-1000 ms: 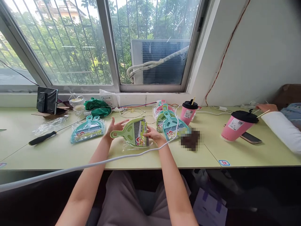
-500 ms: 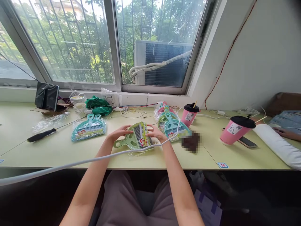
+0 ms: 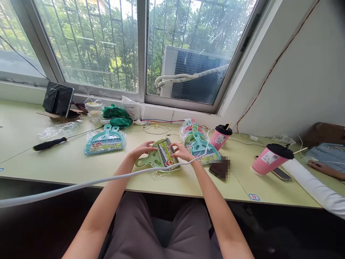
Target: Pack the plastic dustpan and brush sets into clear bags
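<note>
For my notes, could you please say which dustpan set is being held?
The central green set, between the left hand and right hand; neither hand holds the others.

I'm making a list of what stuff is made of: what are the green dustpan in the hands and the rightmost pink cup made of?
Dustpan: looks like hard, smooth plastic, with molded holes and a soft shine.
Cup: probably paper, smooth and not very shiny, but thin plastic could look similar.
Its lid: likely plastic, black with a raised rim.

A pixelated patch obscures part of the dark phone [image 3: 219,169], right of centre. My forearms and the white cable [image 3: 81,185] are cropped by the frame.
</note>
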Tool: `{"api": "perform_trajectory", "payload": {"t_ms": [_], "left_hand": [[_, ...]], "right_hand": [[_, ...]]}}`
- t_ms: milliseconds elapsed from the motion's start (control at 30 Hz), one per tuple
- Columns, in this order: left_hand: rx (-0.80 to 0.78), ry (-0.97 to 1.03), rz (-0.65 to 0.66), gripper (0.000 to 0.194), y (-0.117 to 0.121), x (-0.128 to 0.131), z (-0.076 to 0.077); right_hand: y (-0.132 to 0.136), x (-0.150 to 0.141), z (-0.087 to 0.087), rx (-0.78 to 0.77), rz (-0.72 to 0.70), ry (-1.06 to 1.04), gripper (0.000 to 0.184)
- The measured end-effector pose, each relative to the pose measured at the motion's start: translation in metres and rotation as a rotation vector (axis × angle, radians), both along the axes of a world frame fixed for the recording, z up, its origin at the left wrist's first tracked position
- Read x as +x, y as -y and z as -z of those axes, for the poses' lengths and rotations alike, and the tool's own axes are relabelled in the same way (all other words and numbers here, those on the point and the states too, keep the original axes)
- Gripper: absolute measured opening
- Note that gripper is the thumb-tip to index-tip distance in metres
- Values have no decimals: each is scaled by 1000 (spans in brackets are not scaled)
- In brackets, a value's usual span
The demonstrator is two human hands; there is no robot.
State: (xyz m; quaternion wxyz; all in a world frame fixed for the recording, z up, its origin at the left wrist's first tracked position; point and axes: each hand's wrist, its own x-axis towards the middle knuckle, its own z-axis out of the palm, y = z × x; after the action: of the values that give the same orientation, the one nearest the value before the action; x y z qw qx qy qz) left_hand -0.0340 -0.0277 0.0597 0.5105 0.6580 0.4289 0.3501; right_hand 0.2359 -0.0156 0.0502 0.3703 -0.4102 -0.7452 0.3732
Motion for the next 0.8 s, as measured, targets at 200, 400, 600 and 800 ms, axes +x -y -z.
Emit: {"api": "perform_trajectory", "payload": {"t_ms": [200, 400, 600, 800], "left_hand": [[-14, 68, -12, 63, -10, -11, 7], [-23, 85, -42, 63, -16, -13, 14], [-64, 87, -54, 64, -19, -12, 15], [-79, 110, -86, 67, -23, -11, 18]], "right_hand": [[2, -4, -2, -19, -4, 72, 35], [-2, -11, 2, 79, 30, 135, 33], [-7, -10, 18, 94, 61, 81, 34], [-8, -6, 24, 95, 86, 21, 27]]}}
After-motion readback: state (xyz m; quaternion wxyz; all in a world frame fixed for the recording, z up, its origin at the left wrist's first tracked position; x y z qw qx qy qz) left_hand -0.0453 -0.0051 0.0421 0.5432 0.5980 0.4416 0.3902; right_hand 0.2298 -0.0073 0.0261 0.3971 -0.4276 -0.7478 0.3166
